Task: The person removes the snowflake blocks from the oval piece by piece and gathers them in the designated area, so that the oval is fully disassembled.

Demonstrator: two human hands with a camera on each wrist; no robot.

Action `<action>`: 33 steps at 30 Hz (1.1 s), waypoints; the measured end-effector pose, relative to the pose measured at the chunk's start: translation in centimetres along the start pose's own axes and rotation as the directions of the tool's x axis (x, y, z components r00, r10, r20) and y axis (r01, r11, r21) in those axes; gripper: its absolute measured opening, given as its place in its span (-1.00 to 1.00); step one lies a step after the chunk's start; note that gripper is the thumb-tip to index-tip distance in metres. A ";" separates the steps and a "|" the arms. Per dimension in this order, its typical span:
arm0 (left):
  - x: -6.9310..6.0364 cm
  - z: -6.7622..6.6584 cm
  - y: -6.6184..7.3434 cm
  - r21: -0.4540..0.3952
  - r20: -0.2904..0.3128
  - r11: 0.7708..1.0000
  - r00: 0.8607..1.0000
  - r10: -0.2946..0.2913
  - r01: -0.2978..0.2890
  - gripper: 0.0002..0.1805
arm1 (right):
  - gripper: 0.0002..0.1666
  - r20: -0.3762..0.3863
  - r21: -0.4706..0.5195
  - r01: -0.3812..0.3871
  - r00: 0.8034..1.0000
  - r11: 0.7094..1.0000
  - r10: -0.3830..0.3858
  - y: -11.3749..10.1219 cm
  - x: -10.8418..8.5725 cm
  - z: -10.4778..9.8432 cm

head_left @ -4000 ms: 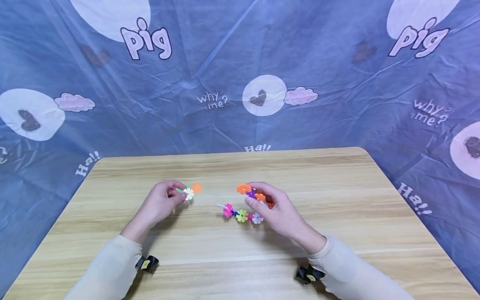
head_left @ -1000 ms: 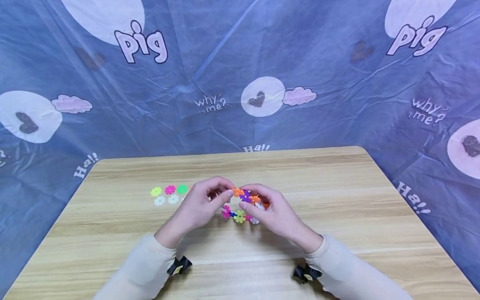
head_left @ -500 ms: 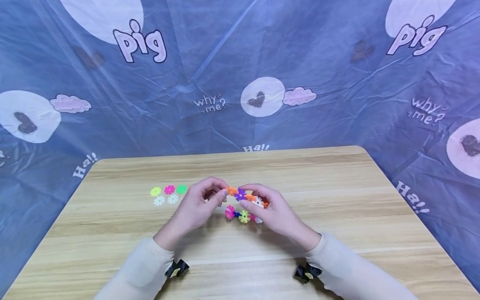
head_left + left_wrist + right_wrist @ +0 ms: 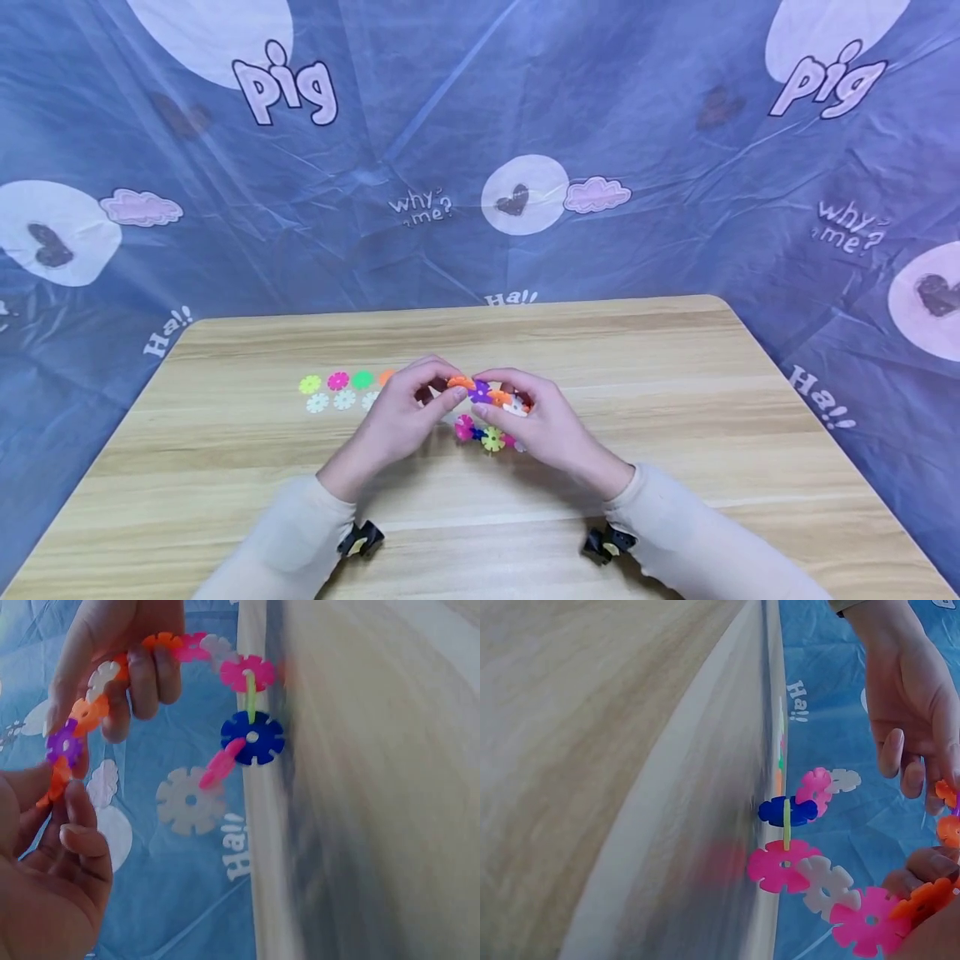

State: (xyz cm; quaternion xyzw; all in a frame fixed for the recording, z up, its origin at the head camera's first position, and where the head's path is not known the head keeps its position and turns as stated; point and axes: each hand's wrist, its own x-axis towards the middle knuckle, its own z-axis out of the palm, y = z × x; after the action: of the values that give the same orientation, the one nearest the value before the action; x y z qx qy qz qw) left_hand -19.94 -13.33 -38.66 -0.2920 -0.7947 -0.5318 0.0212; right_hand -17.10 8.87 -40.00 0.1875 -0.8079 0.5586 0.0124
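Note:
A chain of interlocking flower-shaped plastic discs hangs in a curve between my hands, just above the table. My left hand [image 4: 402, 408] pinches the orange disc [image 4: 461, 382] at its upper end. Beside that sits a purple disc [image 4: 481, 392], tilted against its neighbours. My right hand [image 4: 551, 417] grips the chain farther along, with fingers curled round the orange and white discs [image 4: 103, 681]. The lower part dangles free: a pink disc [image 4: 247, 673], a yellow-green disc [image 4: 492, 438], a blue disc [image 4: 253, 738] and a whitish end disc [image 4: 190, 801]. My fingers hide some joints.
Several loose discs lie in two rows left of my hands: yellow [image 4: 310, 384], pink [image 4: 338, 381], green [image 4: 363, 380] and orange above, with white discs [image 4: 344, 400] below. My left hand partly covers the rows' right end. A printed blue cloth [image 4: 420, 258] hangs behind the wooden table [image 4: 675, 350].
Four seconds ago my left hand was over the loose discs; it has since come right to the chain's orange end. Over the last second the held discs have tilted and shifted slightly.

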 end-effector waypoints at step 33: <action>-0.2 1.9 -0.9 0.084 -0.125 0.994 0.989 0.077 -0.067 -0.87 | -0.60 0.014 0.012 -0.015 1.000 1.000 0.015 0.6 0.4 0.1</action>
State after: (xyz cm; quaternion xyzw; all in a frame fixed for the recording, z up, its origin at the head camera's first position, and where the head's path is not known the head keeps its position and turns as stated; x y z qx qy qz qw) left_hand -19.67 -11.99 -40.29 -0.2846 -0.8011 -0.5163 0.1029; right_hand -17.62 8.86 -40.44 0.1853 -0.8059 0.5623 0.0014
